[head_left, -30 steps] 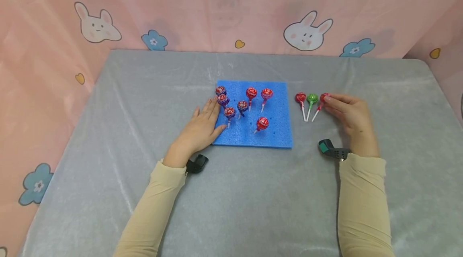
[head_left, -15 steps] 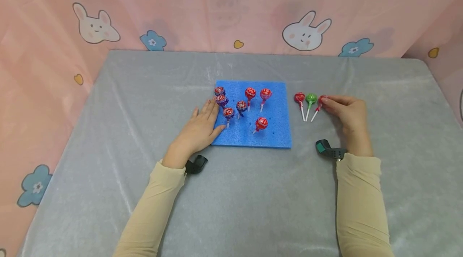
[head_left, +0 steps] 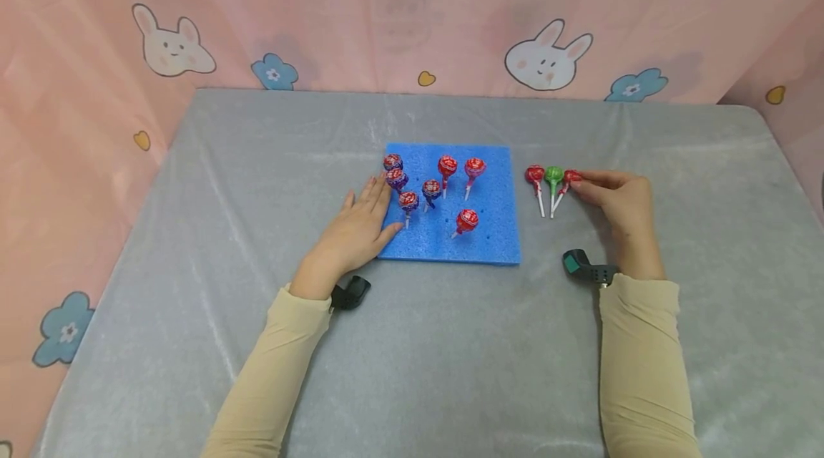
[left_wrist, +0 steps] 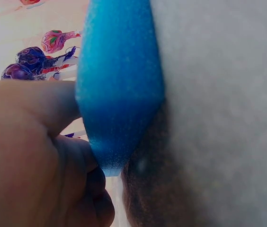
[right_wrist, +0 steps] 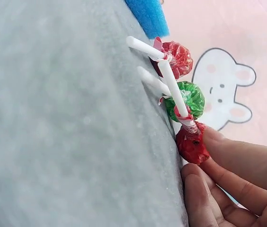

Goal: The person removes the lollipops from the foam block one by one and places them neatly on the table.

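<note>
My right hand [head_left: 621, 200] pinches the wrapped head of a red lollipop [right_wrist: 193, 145] between thumb and fingers. Its white stick slants across the stick of a green lollipop [head_left: 553, 174] lying beside it on the table. Left of the green one lies another red lollipop [head_left: 535, 174]. My left hand [head_left: 350, 232] rests with straight fingers along the left edge of a blue foam board [head_left: 496, 250], thumb over its near-left corner. Standing in the board are purple-wrapped lollipops [head_left: 408, 201] on the left and red ones [head_left: 467, 220] further right, plus a pinkish one [head_left: 475, 168] at the back.
A grey cloth-covered table [head_left: 450, 358] lies under everything. Behind it hangs a pink curtain [head_left: 360, 14] with rabbits and flowers. Small holes dot the foam between the standing lollipops. Each wrist wears a black camera mount [head_left: 350, 293].
My right hand has shifted slightly left with the red lollipop, whose stick has swung from beside the green lollipop's stick to across it. My left hand has stayed in place.
</note>
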`<state>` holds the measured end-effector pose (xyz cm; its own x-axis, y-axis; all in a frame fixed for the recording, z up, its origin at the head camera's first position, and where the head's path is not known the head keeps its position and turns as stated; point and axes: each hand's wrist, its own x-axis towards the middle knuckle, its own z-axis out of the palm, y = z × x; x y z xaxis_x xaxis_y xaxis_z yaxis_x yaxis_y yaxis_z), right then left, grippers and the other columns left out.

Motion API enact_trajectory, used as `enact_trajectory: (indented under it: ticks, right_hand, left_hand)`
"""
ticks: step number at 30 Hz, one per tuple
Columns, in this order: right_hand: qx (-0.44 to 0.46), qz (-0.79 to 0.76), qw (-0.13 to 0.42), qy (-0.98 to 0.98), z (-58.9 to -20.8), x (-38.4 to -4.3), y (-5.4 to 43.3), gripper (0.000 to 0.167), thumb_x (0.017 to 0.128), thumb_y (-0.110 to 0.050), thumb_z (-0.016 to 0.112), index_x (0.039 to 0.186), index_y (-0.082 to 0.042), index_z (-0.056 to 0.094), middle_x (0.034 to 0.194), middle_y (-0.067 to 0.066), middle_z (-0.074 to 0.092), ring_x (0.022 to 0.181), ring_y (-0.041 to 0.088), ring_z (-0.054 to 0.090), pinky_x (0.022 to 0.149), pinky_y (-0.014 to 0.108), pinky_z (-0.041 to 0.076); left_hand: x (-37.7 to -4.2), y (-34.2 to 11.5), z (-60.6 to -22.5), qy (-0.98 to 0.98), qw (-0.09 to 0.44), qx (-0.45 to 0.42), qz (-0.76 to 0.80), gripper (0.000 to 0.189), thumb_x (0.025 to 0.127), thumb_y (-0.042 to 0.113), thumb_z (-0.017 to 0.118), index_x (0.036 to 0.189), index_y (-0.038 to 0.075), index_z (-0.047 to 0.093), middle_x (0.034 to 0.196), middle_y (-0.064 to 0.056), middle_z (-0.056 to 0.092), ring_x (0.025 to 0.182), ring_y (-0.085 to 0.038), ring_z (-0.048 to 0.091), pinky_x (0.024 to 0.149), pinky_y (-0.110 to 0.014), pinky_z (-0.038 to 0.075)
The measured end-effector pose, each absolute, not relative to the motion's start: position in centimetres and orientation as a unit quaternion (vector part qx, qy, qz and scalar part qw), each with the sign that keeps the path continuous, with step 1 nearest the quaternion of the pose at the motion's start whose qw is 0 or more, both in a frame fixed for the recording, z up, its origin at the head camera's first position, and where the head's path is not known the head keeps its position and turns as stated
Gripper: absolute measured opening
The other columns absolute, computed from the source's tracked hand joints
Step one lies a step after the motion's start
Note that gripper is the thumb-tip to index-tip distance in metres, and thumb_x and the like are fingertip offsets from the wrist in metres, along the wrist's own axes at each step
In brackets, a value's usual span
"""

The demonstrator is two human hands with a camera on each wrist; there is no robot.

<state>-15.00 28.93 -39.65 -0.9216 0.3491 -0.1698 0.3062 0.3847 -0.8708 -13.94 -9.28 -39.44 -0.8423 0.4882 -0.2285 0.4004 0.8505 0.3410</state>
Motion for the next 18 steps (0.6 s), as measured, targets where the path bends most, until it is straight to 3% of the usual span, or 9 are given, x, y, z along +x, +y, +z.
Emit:
enact_trajectory:
  ticks: [3,7,11,18]
  right_hand:
    - [-0.186,0.52,0.026,-0.833,-39.53,-15.05,29.12,0.033,0.083,-0.021,0.074,0.109,0.0,0.07,0.076,-0.024,0.061,0.081,0.001,0.055,0.067,0.011,0.045]
    - [-0.182,0.504,0.018,-0.844,-39.62,-14.96,29.17,0.045,0.085,-0.029,0.071,0.115,0.004,0.065,0.08,-0.022,0.06,0.076,-0.002,0.058,0.068,0.009,0.046]
    - [-0.195,0.478,0.005,-0.856,-39.85,-14.86,28.94,0.056,0.085,-0.042,0.067,0.12,0.002,0.063,0.095,-0.012,0.061,0.084,0.001,0.055,0.073,0.01,0.044]
    - [-0.208,0.463,0.014,-0.861,-39.87,-15.12,28.55,0.05,0.088,-0.037,0.066,0.121,0.0,0.064,0.109,0.002,0.06,0.097,0.01,0.048,0.074,0.013,0.044]
  left_hand:
    - [-13.97,-9.21,-39.42,0.949,0.152,0.235,0.142,0.07,0.101,0.042,0.034,0.15,0.001,0.007,0.157,-0.011,-0.004,0.143,-0.024,-0.006,0.114,-0.046,0.001]
    - [-13.89,-9.2,-39.43,0.95,0.153,0.236,0.138,0.069,0.101,0.043,0.033,0.15,0.001,0.007,0.157,-0.011,-0.004,0.143,-0.024,-0.006,0.113,-0.045,0.0]
    - [-13.77,-9.21,-39.38,0.95,0.152,0.237,0.137,0.069,0.101,0.042,0.034,0.15,0.001,0.008,0.157,-0.011,-0.003,0.143,-0.024,-0.005,0.113,-0.046,0.001]
    - [-13.81,-9.25,-39.38,0.95,0.145,0.239,0.141,0.068,0.101,0.042,0.034,0.15,0.0,0.009,0.157,-0.012,-0.003,0.143,-0.024,-0.004,0.113,-0.047,0.002]
